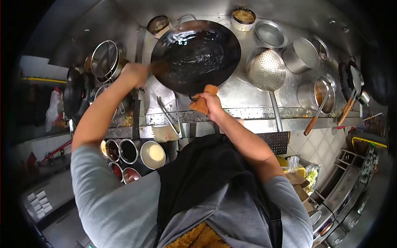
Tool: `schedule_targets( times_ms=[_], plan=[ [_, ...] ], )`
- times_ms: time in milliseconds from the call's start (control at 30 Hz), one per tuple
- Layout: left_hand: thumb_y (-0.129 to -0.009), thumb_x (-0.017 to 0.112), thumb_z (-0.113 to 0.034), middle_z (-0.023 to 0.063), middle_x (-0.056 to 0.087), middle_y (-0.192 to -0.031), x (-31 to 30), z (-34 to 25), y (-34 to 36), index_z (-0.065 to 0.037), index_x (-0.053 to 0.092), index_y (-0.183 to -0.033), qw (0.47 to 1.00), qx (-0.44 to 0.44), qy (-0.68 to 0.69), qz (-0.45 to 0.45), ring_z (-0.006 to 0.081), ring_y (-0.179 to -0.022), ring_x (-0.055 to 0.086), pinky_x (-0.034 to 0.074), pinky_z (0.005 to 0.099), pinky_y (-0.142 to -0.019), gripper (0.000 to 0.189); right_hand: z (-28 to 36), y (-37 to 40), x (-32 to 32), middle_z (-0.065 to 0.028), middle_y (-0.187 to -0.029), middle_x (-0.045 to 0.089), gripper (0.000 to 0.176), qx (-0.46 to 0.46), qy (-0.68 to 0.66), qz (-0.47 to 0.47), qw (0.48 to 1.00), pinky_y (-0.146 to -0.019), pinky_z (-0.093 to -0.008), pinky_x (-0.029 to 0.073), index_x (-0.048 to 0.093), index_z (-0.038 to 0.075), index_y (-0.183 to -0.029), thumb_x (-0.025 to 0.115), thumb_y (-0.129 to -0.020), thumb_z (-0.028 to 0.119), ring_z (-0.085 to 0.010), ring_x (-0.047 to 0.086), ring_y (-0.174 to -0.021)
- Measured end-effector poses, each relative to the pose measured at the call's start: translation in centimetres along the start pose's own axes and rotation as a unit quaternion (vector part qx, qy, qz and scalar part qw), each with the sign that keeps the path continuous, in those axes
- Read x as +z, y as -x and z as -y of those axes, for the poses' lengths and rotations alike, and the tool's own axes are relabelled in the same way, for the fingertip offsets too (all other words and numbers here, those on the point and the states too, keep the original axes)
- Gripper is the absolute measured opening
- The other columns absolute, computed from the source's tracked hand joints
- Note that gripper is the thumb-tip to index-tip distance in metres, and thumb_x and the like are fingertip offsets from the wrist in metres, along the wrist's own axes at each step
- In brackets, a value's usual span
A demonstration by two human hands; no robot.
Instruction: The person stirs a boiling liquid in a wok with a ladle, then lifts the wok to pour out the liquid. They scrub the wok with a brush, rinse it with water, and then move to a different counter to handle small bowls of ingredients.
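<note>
A large dark wok [186, 70], wet and shiny inside, sits on the steel stove top. My left hand [135, 75] is closed at the wok's left rim, on a brown thing [159, 68] too blurred by motion to make out; its far end lies over the wok's left side. At the near edge, my right hand [211, 105] grips a folded orange-brown cloth [200, 106] at the wok's near handle, which the cloth mostly hides.
Right of the wok are a perforated ladle [266, 70], a steel pot [301, 56] and another pot [308, 97] with a wooden-handled tool. A strainer [104, 58] stands at left. Tongs [168, 118] lie at the front, above several bowls, one cream-filled [153, 155].
</note>
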State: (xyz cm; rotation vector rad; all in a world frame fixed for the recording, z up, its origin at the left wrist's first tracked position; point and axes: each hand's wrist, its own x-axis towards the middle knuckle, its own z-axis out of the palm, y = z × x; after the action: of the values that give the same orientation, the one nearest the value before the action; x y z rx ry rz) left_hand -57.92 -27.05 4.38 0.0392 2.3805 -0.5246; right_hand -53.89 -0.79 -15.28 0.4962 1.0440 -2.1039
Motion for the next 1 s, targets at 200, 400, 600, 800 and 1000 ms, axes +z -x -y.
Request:
schedule_targets(
  times_ms=[200,400,600,800,1000],
  plan=[
    [-0.078,0.066,-0.034,0.0177,0.067,-0.105,1.4,-9.5,-14.3,-0.016,0.055,-0.125,0.943,-0.049,0.265,-0.194,0.0338,-0.098,0.065,0.051,0.0444,-0.083,0.051,-0.1,-0.2,0.1,-0.0147,-0.092,0.061,0.023,-0.007,-0.031,-0.021,0.999,-0.071,-0.0426,0.057,0.051,-0.005,-0.104,0.054,-0.085,0.006,-0.0272,0.065,-0.081],
    [-0.075,0.068,-0.035,0.0239,0.063,-0.108,2.6,-11.6,-4.5,-0.018,0.047,-0.137,0.926,0.133,0.341,-0.091,0.0350,-0.103,0.062,0.048,0.0397,-0.089,0.068,-0.5,-0.8,-0.7,-0.0178,-0.100,0.062,0.025,0.002,-0.017,0.012,1.000,-0.080,-0.0469,0.055,0.049,-0.005,-0.108,0.053,-0.087,0.010,-0.0319,0.065,-0.089],
    [-0.074,0.067,-0.029,0.0172,0.068,-0.097,-0.1,-1.0,7.6,-0.022,0.048,-0.136,0.998,0.059,0.024,-0.007,0.0329,-0.092,0.066,0.051,0.0421,-0.083,0.065,-1.8,-2.2,-1.4,-0.0186,-0.100,0.062,0.026,-0.021,-0.007,0.003,1.000,-0.081,-0.0462,0.056,0.050,-0.007,-0.108,0.052,-0.088,0.010,-0.0330,0.065,-0.089],
    [-0.076,0.066,-0.029,0.0167,0.068,-0.099,-1.9,1.9,1.6,-0.023,0.050,-0.134,0.989,-0.031,0.010,-0.143,0.0331,-0.092,0.065,0.052,0.0427,-0.081,0.060,-1.1,-1.0,-0.6,-0.0180,-0.100,0.062,0.026,-0.023,-0.013,-0.017,1.000,-0.080,-0.0458,0.056,0.050,-0.006,-0.108,0.053,-0.088,0.011,-0.0322,0.065,-0.090],
    [-0.077,0.066,-0.035,0.0159,0.066,-0.109,-0.9,-4.4,-0.2,-0.024,0.052,-0.133,0.986,0.060,0.116,-0.106,0.0341,-0.102,0.062,0.049,0.0434,-0.090,0.059,-0.9,-0.7,-0.5,-0.0173,-0.101,0.061,0.024,-0.014,-0.017,-0.012,1.000,-0.080,-0.0459,0.056,0.050,-0.005,-0.107,0.053,-0.089,0.011,-0.0312,0.064,-0.090]
  ],
)
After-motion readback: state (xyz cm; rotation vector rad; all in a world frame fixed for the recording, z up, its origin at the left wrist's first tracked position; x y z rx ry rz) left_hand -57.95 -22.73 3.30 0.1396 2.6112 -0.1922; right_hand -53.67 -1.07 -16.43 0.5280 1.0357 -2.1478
